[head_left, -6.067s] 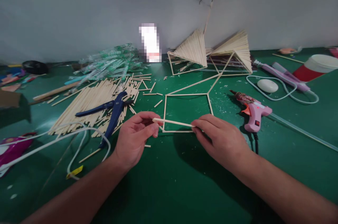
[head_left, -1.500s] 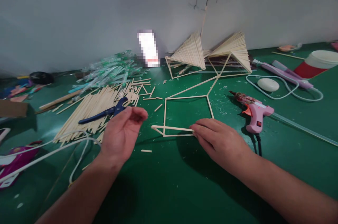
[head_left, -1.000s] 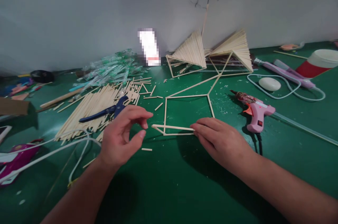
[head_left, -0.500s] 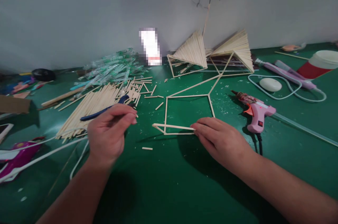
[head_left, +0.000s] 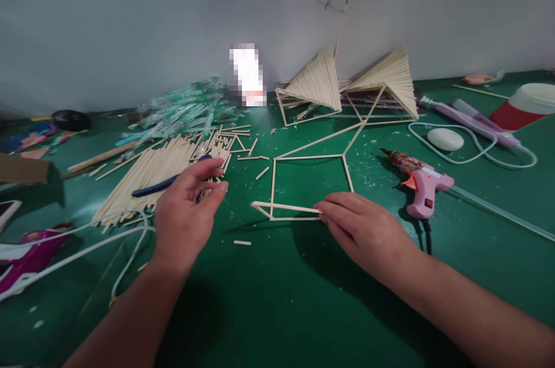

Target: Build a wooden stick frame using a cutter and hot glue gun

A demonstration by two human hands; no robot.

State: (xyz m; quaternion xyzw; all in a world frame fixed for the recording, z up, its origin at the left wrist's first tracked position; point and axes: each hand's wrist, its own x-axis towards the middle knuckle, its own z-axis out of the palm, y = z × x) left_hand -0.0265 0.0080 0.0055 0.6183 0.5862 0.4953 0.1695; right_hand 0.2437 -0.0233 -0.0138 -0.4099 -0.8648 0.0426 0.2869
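Observation:
My right hand (head_left: 364, 223) pinches the near right corner of a wooden stick frame (head_left: 309, 157). The frame rests on the green table, with thin sticks joined into a square and sloping pieces at its near and far sides. My left hand (head_left: 191, 206) is held above the table with thumb and fingers apart, nothing between them. Beneath and behind it lie blue-handled pliers (head_left: 156, 186), partly covered by the hand, on a pile of wooden sticks (head_left: 145, 174). A short stick piece (head_left: 242, 242) lies on the table between my hands.
A pink glue gun (head_left: 420, 180) lies at the right, its cord running toward me. Two stick pyramids (head_left: 318, 82) stand by the wall. Plastic wrappers (head_left: 191, 105) are heaped at back left. A red and white cup (head_left: 526, 105) stands far right; white cables (head_left: 87, 258) cross the left side.
My left hand has opened from a pinch, its fingers spreading, and has shifted slightly right. My right hand stays on the stick frame.

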